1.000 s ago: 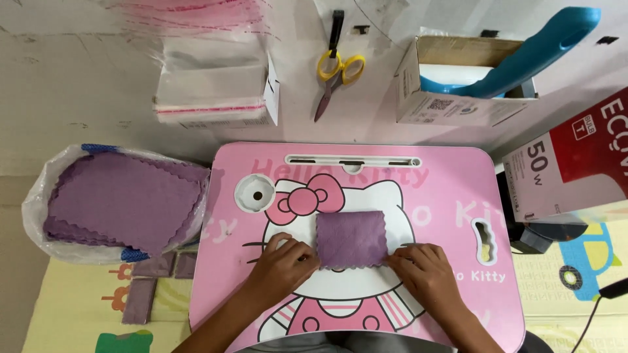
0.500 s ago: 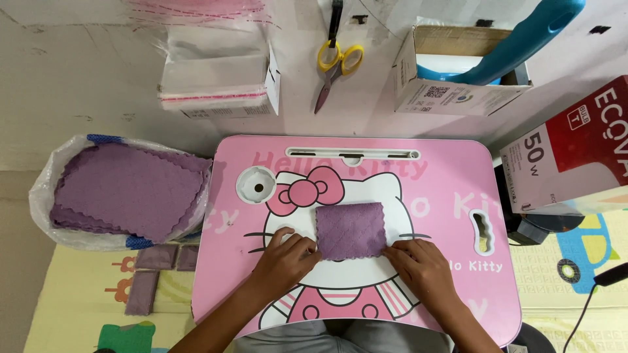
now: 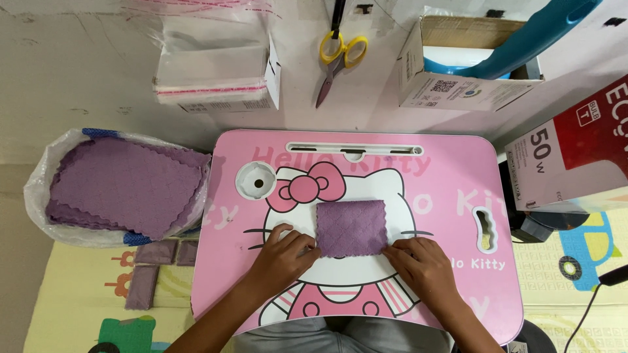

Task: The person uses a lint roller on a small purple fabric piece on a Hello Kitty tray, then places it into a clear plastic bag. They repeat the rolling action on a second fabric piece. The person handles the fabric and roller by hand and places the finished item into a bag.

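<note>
Purple cloth centred on pink table, left hand at 7 o'clock, right hand at 5 o'clock, both touching it, cloth bag at 9 o'clock

The folded purple cloth now lies flatter and wider, fingers shifted to its lower corners.

Lap desk top mostly bare: right half open up to the handle cutout near the right edge; far edge has the long slot, far-left corner the round cup recess. Folded purple cloth sits mid-desk, left hand and right hand flanking its near corners. Left edge crowded by the bag of purple cloths. Right edge hemmed by a red-and-white box. Beyond the far edge: scissors, cardboard box.
</note>
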